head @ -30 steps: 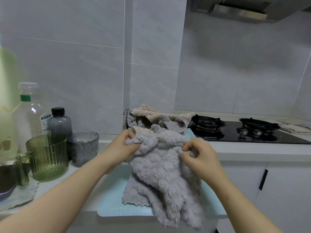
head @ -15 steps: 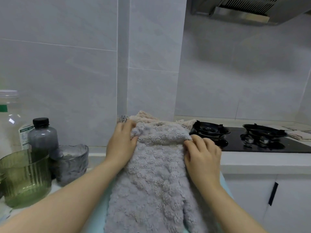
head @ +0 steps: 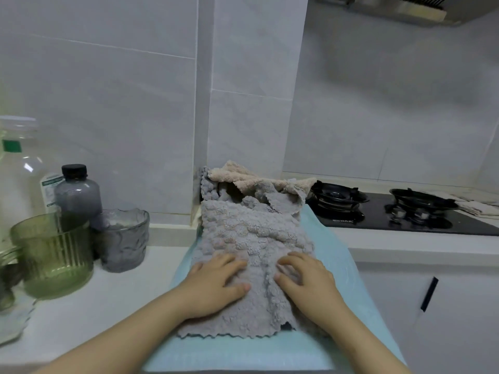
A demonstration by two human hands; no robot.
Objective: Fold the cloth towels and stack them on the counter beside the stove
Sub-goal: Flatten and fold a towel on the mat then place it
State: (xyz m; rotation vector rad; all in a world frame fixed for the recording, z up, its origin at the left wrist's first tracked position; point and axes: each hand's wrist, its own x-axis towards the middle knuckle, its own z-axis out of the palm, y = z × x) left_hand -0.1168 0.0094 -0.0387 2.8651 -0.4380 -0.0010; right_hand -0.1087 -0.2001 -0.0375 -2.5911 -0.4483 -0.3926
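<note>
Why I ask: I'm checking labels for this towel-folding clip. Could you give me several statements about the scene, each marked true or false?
1. The left hand and the right hand lie flat on the grey towel. True.
2. The grey towel lies on a light blue mat. True.
3. A pot stands on the stove. False: both burners are bare.
4. The green cup stands right of the grey towel. False: it stands to its left, beside a grey cup.
5. The heap of towels behind is neatly folded. False: it is crumpled.

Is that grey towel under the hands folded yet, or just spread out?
Spread out: the grey towel lies flat on the blue mat, left hand and right hand pressing it.
</note>
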